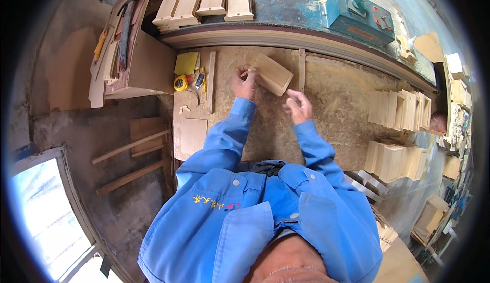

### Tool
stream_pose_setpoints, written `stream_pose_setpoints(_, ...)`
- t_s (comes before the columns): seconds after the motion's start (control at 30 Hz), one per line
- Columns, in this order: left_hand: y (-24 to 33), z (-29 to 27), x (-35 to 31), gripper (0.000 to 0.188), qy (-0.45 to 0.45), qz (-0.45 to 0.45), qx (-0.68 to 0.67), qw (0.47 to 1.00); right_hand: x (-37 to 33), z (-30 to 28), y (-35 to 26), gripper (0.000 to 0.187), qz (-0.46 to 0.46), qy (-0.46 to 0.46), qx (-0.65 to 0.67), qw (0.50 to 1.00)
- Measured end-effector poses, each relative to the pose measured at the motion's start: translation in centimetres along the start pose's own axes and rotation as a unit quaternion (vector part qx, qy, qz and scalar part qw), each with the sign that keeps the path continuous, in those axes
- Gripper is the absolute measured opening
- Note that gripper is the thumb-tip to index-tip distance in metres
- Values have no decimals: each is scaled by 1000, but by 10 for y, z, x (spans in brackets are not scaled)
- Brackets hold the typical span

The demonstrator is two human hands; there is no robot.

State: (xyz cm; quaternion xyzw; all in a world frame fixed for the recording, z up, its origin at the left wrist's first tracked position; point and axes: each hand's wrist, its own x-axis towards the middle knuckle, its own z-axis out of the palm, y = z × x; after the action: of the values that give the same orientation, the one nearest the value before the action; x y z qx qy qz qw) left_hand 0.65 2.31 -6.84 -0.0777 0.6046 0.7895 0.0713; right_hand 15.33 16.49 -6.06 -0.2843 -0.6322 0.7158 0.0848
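Observation:
My left hand (245,83) grips the left end of a small pale wooden box (274,75), its thumb laid over the near side. The box is tilted over the worktable, its right end pointing toward my right hand. That right hand (298,105) is just off the box's lower right corner, fingers loosely bent and apart, holding nothing I can see. Whether a fingertip touches the corner is hard to tell.
A long brown belt (235,35) edges the table's far side. Behind it stand several wooden boxes (212,0) and a teal switch box (360,17). More boxes (400,109) are stacked right. A yellow tape measure (180,82) and a thin strip (211,81) lie left.

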Motion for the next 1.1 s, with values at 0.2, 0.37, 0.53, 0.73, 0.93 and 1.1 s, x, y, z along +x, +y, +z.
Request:
stream_pose_setpoints(0.2, 24, -2, -2, 22, -71, 29, 16, 997, 22, -29, -38, 52, -109, 0, -73, 991)
stream_pose_setpoints(0.37, 46, 22, 1, 26, -208, 32, 58, 976, 46, -10, -52, 69, -130, -135, -17, 982)
stream_pose_setpoints(0.53, 40, 35, 14, 40, -189, -56, 51, 979, 62, 1, -37, 47, -97, -100, 13, 990)
stream_pose_setpoints(0.73, 26, -10, 31, 54, -135, -63, 181, 972, 75, 24, -17, 46, -40, 68, 182, 980)
stream_pose_setpoints(0.93, 20, -24, -20, 65, -191, -71, 232, 951, 67, 30, -40, 49, 41, 66, -38, 996)
stream_pose_setpoints(1.1, 25, -8, -15, 66, -195, -5, 343, 919, 61, 24, -43, 55, 71, 64, -54, 994)
